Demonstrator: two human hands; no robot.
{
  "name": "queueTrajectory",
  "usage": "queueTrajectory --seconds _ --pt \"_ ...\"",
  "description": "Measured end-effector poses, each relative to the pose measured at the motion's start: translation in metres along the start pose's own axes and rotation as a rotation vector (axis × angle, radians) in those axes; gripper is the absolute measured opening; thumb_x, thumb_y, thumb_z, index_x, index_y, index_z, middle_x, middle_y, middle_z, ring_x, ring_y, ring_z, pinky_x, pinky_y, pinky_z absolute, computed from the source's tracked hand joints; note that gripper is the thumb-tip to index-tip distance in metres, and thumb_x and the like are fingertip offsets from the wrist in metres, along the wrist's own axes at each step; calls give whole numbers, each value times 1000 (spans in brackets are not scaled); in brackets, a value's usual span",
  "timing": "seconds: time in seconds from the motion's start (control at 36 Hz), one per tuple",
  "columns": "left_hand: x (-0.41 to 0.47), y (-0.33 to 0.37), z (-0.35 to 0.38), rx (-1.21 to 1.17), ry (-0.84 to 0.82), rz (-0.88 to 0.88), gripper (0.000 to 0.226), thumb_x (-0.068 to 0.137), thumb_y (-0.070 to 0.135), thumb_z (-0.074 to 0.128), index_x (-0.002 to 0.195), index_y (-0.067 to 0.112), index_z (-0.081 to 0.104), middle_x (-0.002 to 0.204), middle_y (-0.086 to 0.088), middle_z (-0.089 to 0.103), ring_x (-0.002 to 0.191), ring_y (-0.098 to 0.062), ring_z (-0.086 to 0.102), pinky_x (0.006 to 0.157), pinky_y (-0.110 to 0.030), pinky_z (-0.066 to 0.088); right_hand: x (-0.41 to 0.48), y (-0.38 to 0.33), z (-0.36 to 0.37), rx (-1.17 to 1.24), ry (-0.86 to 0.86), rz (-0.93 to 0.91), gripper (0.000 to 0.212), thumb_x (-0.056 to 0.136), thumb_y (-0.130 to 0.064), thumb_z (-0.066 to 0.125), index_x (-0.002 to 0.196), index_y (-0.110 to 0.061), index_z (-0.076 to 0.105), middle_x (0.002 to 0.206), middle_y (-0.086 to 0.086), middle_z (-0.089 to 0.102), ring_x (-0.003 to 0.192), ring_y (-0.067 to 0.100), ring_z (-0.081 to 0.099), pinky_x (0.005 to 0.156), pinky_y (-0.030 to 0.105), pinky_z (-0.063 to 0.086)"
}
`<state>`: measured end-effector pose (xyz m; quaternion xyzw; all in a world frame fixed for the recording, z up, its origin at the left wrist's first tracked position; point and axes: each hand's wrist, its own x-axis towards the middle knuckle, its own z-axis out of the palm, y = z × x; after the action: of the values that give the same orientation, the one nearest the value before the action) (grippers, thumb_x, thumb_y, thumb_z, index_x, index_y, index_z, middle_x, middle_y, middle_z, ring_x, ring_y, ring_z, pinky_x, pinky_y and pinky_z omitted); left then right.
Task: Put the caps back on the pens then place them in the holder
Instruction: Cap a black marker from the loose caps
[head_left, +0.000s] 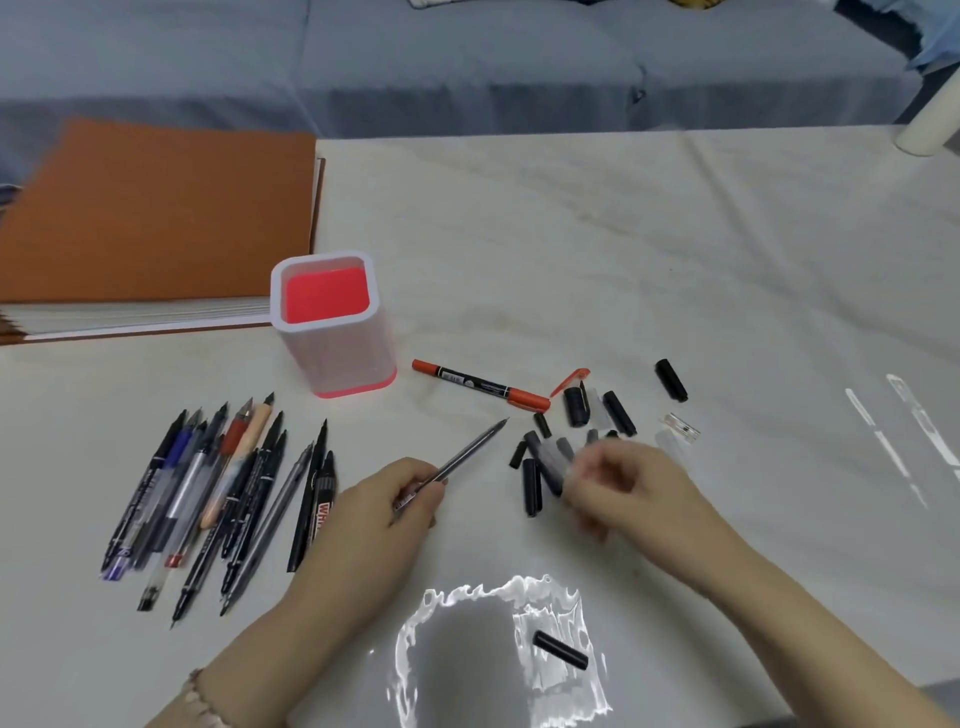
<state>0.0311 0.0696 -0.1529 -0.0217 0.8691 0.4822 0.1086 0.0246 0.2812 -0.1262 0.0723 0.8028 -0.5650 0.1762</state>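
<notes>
Listing from the head view, the only one supplied: table (623, 249), covered in pale glossy sheeting. Holder (337, 358), white with a red inside, upright toward the left edge, nothing in it. Orange book (156, 218), far left corner, just behind the holder. Loose pens (223, 499), a fanned row along the left side, nibs bare. Orange marker (480, 384), capped at both ends, lying just right of the holder. Heap of caps (576, 415), mostly black and grey, mid-table; one black cap (671, 379) lies apart to its right, and another lone cap (561, 649) sits near the front edge. Left hand (384, 499), fingers curled round the lower barrel of a grey pen (467, 452), nib bare and aimed at the heap. Right hand (623, 488), over the near side of the heap, smeared by motion; whether its fingers pinch a cap or hold nothing cannot be told. Stage, as judged: hunting the cap for the held pen; nothing is stowed yet. Hazards: similar dark caps invite a mismatch that sits loose or jams; the exposed nib could mark the sheeting or a finger; a hasty rummage may scatter caps, and the one near the front edge could roll off.
</notes>
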Motion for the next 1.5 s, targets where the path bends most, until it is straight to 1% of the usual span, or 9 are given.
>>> queueTrajectory --seconds 0.11,0.19,0.31,0.47,0.58,0.75,1.11,1.42,1.5 --pt "0 -1 1 -24 12 -14 16 89 22 53 78 31 61 56 14 60 59 5 54 59 -17 38 -22 5 9 380 -489 349 9 82 -10 56 74 -5 54 74 16 69 61 28 68 52 29 55" --pt "0 -2 2 -39 20 -10 21 88 20 53 73 33 59 55 19 60 56 4 54 58 -12 39 -27 14 18 432 -597 453 9 77 -15 54 78 -7 49 83 18 69 72 33 69 60 37 58" --pt "-3 -4 -1 -70 30 -12 24 88 19 54 71 35 58 57 19 61 55 1 52 63 -23 41 -29 23 29 372 -639 471 15 78 -19 55 86 -9 47 98 18 67 92 35 66 67 40 56" --pt "-9 -7 -7 -70 43 -12 24 88 19 53 71 35 58 55 18 61 54 1 54 63 -23 42 -32 17 26 291 -530 414 9 92 -11 48 83 -11 47 103 16 69 97 31 66 72 38 55" --pt "-10 -7 -7 -81 43 -13 22 88 20 53 73 35 59 55 18 61 55 2 55 64 -24 43 -31 8 17 151 -410 312 12 89 -16 51 77 -15 51 103 10 71 104 26 64 90 44 49" --pt "-8 -4 -5 -108 50 4 23 88 19 54 72 36 59 58 19 62 56 1 54 65 -25 43 -27 1 1 72 -120 75 13 88 -20 53 77 -15 53 94 4 74 100 18 64 99 42 44" --pt "-8 -7 0 -112 30 -19 19 89 20 53 75 31 61 54 17 60 54 2 52 60 -22 38 1 15 19 309 44 200 15 91 -10 47 77 -7 53 91 13 67 92 25 67 83 34 55" --pt "-12 -5 -7 -218 24 -16 27 86 14 57 79 40 62 59 18 61 56 2 54 66 -20 44 -1 -1 14 77 168 -108 8 74 6 62 70 2 56 70 27 67 59 25 62 61 30 50" --pt "-14 -2 -10 -242 26 17 29 85 12 58 83 40 63 60 20 60 59 4 54 64 -10 42 0 -9 10 113 162 -176 12 73 10 64 69 3 55 72 34 64 59 24 61 57 22 50"
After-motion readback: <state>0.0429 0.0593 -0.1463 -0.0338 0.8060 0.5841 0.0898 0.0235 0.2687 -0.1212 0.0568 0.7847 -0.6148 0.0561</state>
